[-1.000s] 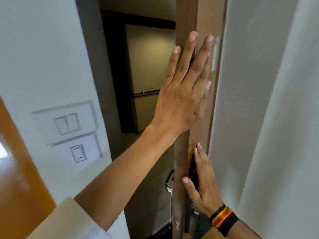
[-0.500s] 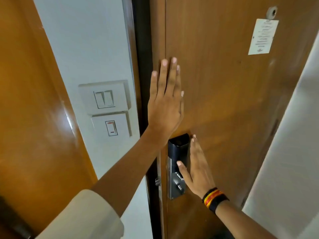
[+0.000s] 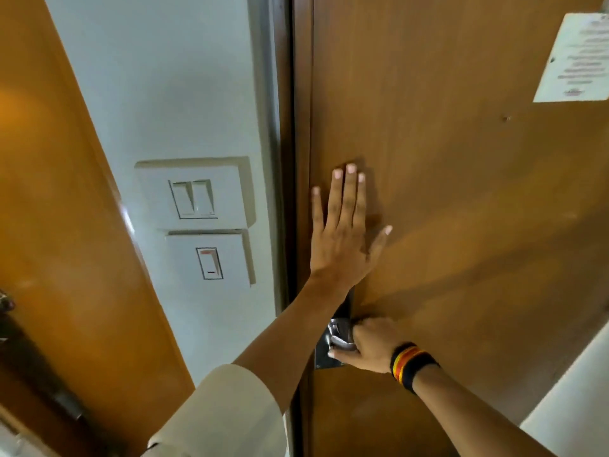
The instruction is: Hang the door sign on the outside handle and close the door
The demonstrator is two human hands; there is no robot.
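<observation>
The brown wooden door [image 3: 461, 192] fills the right of the view and sits flush against its dark frame [image 3: 290, 127]. My left hand [image 3: 342, 232] lies flat on the door near its latch edge, fingers spread and pointing up. Below it my right hand [image 3: 365, 344], with a striped wristband, is wrapped around the metal inside handle [image 3: 336, 334] on the dark lock plate. The door sign and the outside handle are hidden behind the door.
Two white switch plates [image 3: 194, 199] sit on the pale wall left of the frame. An orange-brown wooden panel [image 3: 59, 225] stands at the far left. A paper notice [image 3: 576, 57] is stuck on the door at top right. A white wall [image 3: 580, 400] borders the lower right.
The door swung from ajar to against its frame. My left hand slid lower on the door face. My right hand went from flat beside the lock to gripping the handle.
</observation>
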